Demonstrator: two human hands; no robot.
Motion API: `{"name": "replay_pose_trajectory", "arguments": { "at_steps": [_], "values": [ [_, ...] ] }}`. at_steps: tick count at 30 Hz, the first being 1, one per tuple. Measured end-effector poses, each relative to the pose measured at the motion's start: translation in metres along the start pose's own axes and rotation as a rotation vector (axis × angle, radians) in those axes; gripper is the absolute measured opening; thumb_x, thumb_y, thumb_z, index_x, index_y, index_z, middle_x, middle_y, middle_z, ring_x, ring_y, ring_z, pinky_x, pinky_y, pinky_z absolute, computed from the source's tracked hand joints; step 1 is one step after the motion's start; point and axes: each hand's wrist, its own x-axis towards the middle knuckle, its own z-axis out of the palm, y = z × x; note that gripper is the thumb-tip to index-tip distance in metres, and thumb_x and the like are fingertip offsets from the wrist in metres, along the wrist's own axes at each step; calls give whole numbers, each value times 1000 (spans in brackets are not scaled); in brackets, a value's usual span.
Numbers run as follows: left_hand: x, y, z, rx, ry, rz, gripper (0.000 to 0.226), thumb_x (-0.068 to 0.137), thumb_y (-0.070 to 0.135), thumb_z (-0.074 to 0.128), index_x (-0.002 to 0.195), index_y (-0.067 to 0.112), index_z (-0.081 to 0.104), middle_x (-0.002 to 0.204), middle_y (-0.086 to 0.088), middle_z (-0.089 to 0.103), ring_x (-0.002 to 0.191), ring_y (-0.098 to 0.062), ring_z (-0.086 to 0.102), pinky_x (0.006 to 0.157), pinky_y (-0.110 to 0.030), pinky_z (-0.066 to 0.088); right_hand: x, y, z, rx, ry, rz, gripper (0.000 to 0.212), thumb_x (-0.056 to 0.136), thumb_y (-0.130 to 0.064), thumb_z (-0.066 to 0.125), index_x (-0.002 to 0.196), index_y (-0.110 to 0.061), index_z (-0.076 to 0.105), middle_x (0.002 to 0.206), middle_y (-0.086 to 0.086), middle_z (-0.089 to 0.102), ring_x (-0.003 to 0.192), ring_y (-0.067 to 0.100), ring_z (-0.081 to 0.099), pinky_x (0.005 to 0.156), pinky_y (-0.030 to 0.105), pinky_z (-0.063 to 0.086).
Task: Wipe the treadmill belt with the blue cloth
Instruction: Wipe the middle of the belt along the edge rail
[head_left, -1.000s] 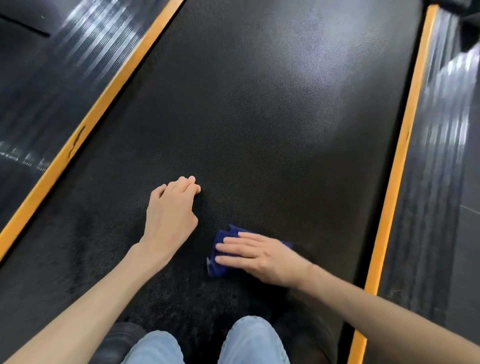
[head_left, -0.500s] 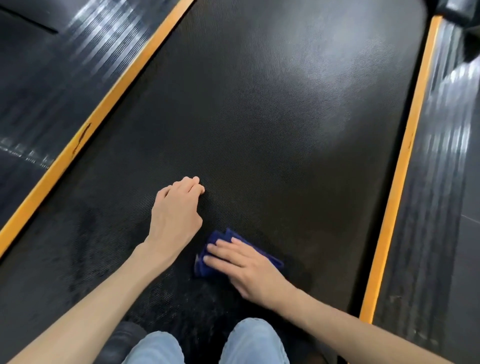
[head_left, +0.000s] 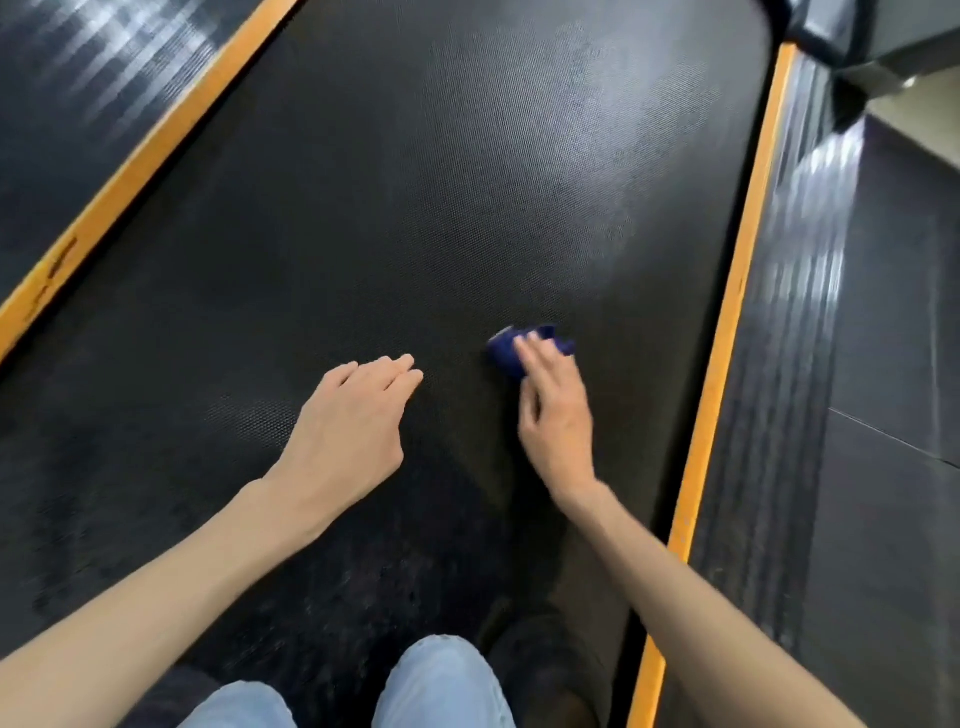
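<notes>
The blue cloth (head_left: 505, 354) now sits right of centre in the frame, well clear of the left hand (head_left: 358, 415). Half a second ago it lay lower, just beside that hand's thumb. The right hand (head_left: 556, 415) has swept it up and toward the right edge, and its fingers now point up the belt (head_left: 415, 182) instead of across it. They lie flat and fairly straight over the cloth, pressing it down rather than curling round it, though motion blur softens the fingertips. The left hand stays planted on the belt at centre frame, holding nothing, with its fingers loosely spread and more stretched out than before.

This looks like one stroke of an ongoing wipe. The lower middle of the belt has been covered, while the long upper stretch and the left half look still to do.

Count:
- one cloth
- one belt
- two hands
- two orange strips, one along the left edge (head_left: 130, 176) and one along the right (head_left: 727, 312)
- two knees in jeans at the bottom, left (head_left: 239, 706) and right (head_left: 441, 686)
</notes>
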Motion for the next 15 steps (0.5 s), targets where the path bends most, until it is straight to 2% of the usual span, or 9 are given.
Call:
{"name": "replay_pose_trajectory", "arguments": {
  "at_steps": [4,6,8,11,15],
  "values": [
    [-2,-4,13,13,-74,37,66,45,-7,72,109,2,66,114,-13,66,94,-28,66,74,-39,54,-73,-7,-13,-32,-404,-451,51,90,-10,43,140,-16,42,147,2,39,138,17,31,117,33,18],
    [-3,-8,15,-2,-85,33,66,46,-9,72,110,2,65,114,-13,65,92,-28,66,72,-37,54,-74,16,-25,-78,-448,-556,55,87,-5,44,141,-16,39,148,4,38,138,18,32,116,32,20],
    [-1,-7,15,-14,-81,27,65,45,-10,73,108,2,66,111,-13,66,88,-29,67,69,-36,54,-51,37,-31,-75,-378,-469,51,87,-1,45,137,-11,44,144,8,42,135,21,36,115,33,23],
    [-1,-4,16,-5,-79,18,64,45,-11,73,108,0,66,110,-14,66,87,-31,67,67,-36,55,8,69,-35,-69,-167,-199,42,91,-3,42,132,-3,49,138,16,48,131,24,40,114,27,23],
    [-5,-4,17,10,-93,25,68,44,-10,73,111,-1,64,114,-16,64,94,-33,65,72,-39,55,59,98,-52,-115,-28,99,43,95,-2,42,137,-11,45,144,11,42,136,26,34,113,20,15]
  ]
}}
